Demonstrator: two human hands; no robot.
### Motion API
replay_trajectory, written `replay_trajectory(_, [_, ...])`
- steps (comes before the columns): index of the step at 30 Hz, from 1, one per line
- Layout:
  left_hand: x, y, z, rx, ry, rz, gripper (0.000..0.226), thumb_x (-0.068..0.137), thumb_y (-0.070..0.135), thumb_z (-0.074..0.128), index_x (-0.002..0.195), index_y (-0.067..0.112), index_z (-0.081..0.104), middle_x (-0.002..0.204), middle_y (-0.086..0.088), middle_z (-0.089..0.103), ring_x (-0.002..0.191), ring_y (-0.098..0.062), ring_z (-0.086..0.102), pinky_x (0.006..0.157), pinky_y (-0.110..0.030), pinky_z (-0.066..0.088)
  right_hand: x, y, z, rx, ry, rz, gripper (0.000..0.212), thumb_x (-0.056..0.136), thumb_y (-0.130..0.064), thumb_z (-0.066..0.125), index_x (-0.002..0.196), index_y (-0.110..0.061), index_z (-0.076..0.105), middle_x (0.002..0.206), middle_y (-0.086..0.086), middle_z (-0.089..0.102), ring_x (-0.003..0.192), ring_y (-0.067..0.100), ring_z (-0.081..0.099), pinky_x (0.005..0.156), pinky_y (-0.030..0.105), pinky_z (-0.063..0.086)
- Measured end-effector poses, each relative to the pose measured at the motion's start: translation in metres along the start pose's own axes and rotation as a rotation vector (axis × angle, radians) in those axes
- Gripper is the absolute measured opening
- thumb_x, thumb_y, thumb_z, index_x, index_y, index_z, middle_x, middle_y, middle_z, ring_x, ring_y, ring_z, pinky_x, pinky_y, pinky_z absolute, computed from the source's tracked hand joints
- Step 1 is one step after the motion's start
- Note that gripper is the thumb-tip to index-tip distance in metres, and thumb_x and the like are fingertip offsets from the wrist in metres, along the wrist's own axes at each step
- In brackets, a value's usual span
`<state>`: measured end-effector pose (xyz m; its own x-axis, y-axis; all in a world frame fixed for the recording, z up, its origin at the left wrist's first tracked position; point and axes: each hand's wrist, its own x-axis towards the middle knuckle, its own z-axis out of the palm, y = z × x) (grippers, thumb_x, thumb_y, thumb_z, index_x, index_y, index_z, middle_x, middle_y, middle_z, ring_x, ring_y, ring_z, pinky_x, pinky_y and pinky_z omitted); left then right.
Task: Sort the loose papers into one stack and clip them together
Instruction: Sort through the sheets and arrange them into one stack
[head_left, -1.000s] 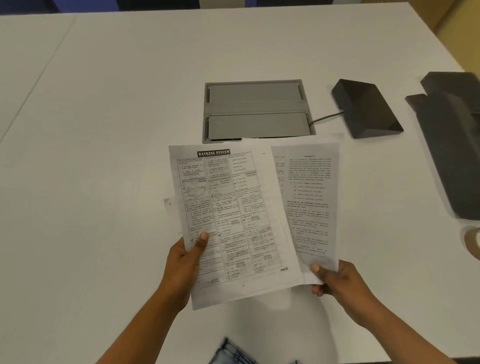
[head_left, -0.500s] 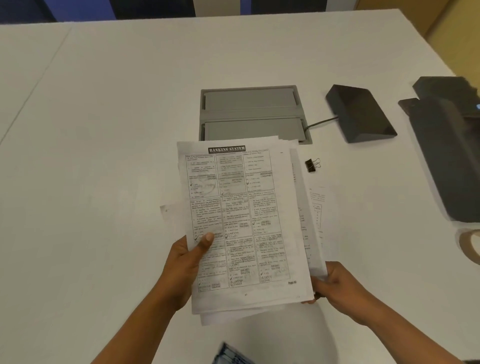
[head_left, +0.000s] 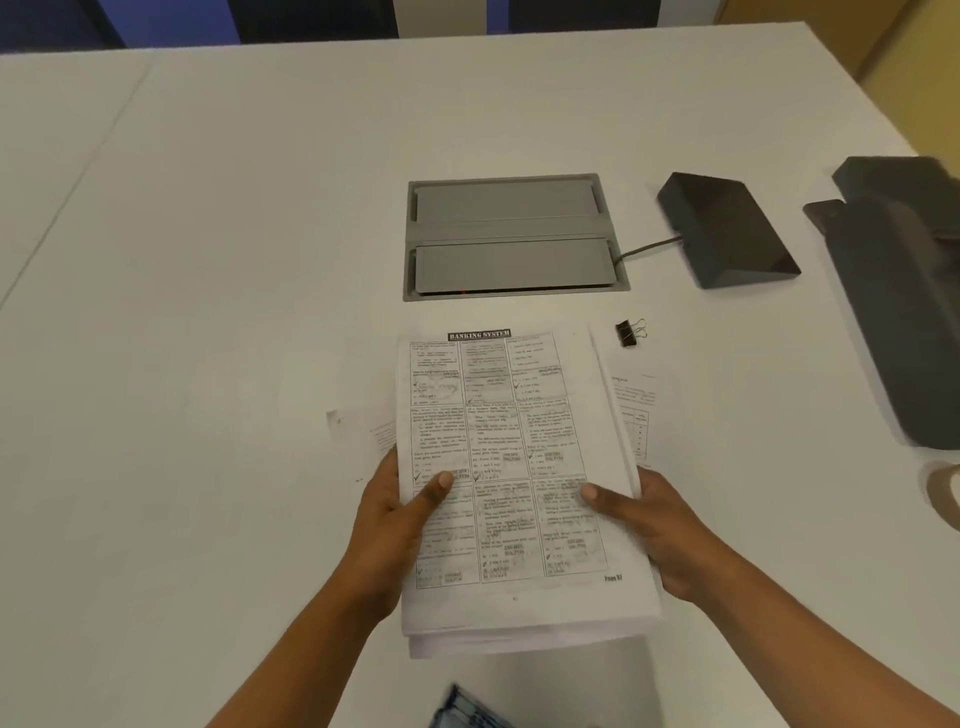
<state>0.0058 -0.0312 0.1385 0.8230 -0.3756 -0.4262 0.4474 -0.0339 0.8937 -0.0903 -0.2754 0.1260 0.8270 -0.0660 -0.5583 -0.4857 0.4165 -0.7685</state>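
Observation:
I hold a stack of printed papers (head_left: 511, 441) above the white table (head_left: 208, 260), its top sheet headed "BANKING SYSTEM". My left hand (head_left: 395, 525) grips the stack's left edge, thumb on top. My right hand (head_left: 660, 525) grips the right edge, thumb on top. A loose sheet (head_left: 636, 410) lies flat on the table to the right, partly hidden under the stack. Another loose sheet (head_left: 363, 431) peeks out on the left. A black binder clip (head_left: 629, 332) lies on the table just beyond the stack's top right corner.
A grey cable hatch (head_left: 514, 236) is set into the table beyond the papers. A dark wedge-shaped box (head_left: 727, 231) with a cable sits to its right. Dark foam pieces (head_left: 904, 291) lie at the far right, a tape roll (head_left: 945, 493) at the right edge.
The sheet in my right hand has been slid under the left hand's papers into one stack. Both hands now hold the stack by its sides, squared up. The binder clip has come into view.

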Motion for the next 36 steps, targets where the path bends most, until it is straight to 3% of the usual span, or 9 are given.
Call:
replay_trajectory(5, [0.003,0.013,-0.002,-0.095,-0.005,-0.083,0.039,0.086,0.014,0.068,0.124,0.021,0.064,0.119,-0.005,0.075,0.106,-0.030,0.073,0.090,-0.056,0.057,0.001,-0.013,0.005,-0.208,0.087,-0.113,0.048,0.075,-0.011,0.076,0.122,-0.008,0.065,0.116,0.009,0.075,0.103,0.028,0.073,0.083,0.048,0.060])
replay_trajectory(9, [0.006,0.022,0.003,-0.045,-0.035,-0.030,0.026,0.087,0.011,0.068,0.111,0.020,0.072,0.112,-0.004,0.077,0.102,-0.027,0.074,0.084,-0.045,0.061,0.000,-0.019,0.011,-0.248,0.131,-0.236,0.041,0.078,-0.002,0.076,0.117,-0.012,0.069,0.113,0.003,0.076,0.104,0.022,0.072,0.086,0.038,0.059])
replay_trajectory(12, [0.006,0.026,0.009,-0.021,-0.014,0.049,0.024,0.090,0.004,0.065,0.110,0.016,0.073,0.109,-0.003,0.078,0.100,-0.026,0.075,0.082,-0.038,0.062,0.000,-0.025,0.020,-0.247,0.168,-0.368,0.039,0.081,-0.001,0.074,0.111,-0.025,0.070,0.111,-0.004,0.076,0.104,0.017,0.072,0.083,0.033,0.060])
replay_trajectory(16, [0.003,0.026,0.017,-0.011,0.050,0.119,0.023,0.094,0.007,0.061,0.109,0.019,0.073,0.110,-0.003,0.078,0.101,-0.026,0.074,0.089,-0.046,0.060,0.000,-0.030,0.029,-0.249,0.183,-0.526,0.052,0.081,-0.002,0.073,0.105,-0.047,0.068,0.114,-0.010,0.074,0.107,0.012,0.069,0.080,0.030,0.060])
replay_trajectory(18, [0.000,0.027,0.017,-0.010,0.085,0.149,0.024,0.094,0.009,0.061,0.107,0.024,0.074,0.109,0.000,0.078,0.101,-0.023,0.074,0.088,-0.045,0.060,-0.002,-0.030,0.030,-0.237,0.189,-0.553,0.049,0.080,-0.004,0.073,0.109,-0.043,0.066,0.113,-0.011,0.073,0.108,0.013,0.068,0.082,0.028,0.059])
replay_trajectory(21, [-0.003,0.032,0.014,-0.043,0.106,0.194,0.023,0.094,0.011,0.061,0.107,0.026,0.072,0.107,0.002,0.079,0.098,-0.022,0.075,0.083,-0.043,0.062,-0.006,-0.031,0.026,-0.271,0.212,-0.516,0.028,0.079,-0.015,0.073,0.101,-0.032,0.070,0.099,-0.013,0.078,0.098,0.015,0.073,0.077,0.023,0.058])
replay_trajectory(25, [-0.006,0.040,0.011,-0.156,0.103,0.219,0.026,0.096,0.016,0.056,0.117,0.026,0.066,0.117,0.002,0.076,0.105,-0.023,0.073,0.083,-0.044,0.061,-0.010,-0.031,0.019,-0.390,0.198,-0.420,0.023,0.079,-0.033,0.069,0.101,-0.030,0.072,0.100,-0.014,0.078,0.095,0.012,0.074,0.082,0.029,0.059])
replay_trajectory(32, [-0.006,0.042,0.012,-0.133,0.067,0.233,0.030,0.082,0.016,0.069,0.110,0.027,0.072,0.115,0.000,0.076,0.105,-0.024,0.073,0.087,-0.048,0.060,-0.013,-0.031,0.026,-0.313,0.173,-0.462,0.027,0.078,-0.023,0.069,0.104,-0.027,0.073,0.104,-0.012,0.078,0.098,0.012,0.074,0.079,0.025,0.059])
replay_trajectory(36, [-0.005,0.035,0.015,-0.052,0.100,0.384,0.040,0.083,0.001,0.069,0.096,0.038,0.077,0.104,0.005,0.078,0.103,-0.019,0.073,0.085,-0.035,0.061,-0.006,-0.033,0.032,-0.293,0.199,-0.509,0.028,0.079,-0.022,0.071,0.107,-0.023,0.073,0.106,-0.010,0.077,0.097,0.012,0.074,0.079,0.025,0.059])
